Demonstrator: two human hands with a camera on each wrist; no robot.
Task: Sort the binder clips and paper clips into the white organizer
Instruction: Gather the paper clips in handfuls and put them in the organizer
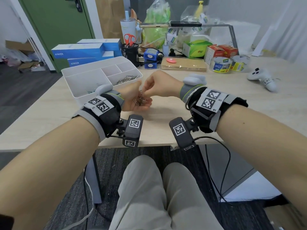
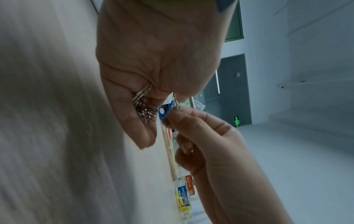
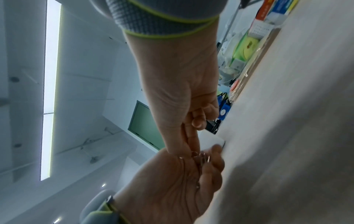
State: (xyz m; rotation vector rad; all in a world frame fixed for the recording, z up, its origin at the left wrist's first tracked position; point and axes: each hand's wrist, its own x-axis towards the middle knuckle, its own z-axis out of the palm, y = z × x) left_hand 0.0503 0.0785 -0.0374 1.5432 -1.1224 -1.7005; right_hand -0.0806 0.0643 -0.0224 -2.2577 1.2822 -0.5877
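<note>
— Cupped just above the table edge, the left hand (image 1: 135, 102) is seen cradling a heap of paper clips (image 1: 140, 101), palm up.
— And the right hand (image 1: 155, 87)?
— One clip is pinched from the heap. Others could be snagged and dragged out, scattered short of the white organizer (image 1: 79, 77) just behind.

Can't really tell what the right hand (image 1: 158, 85) has between its fingertips (image 2: 172, 117): there's a glint just above them in the left wrist view, but it's smeared by blur. The paper clips (image 2: 144, 108) cupped in the left hand (image 1: 134, 101) blur into one tangle near its fingers, impossible to count. The white organizer (image 1: 79, 77) has its near corner hidden behind that wrist, and the small bits there are too tiny to identify.
</note>
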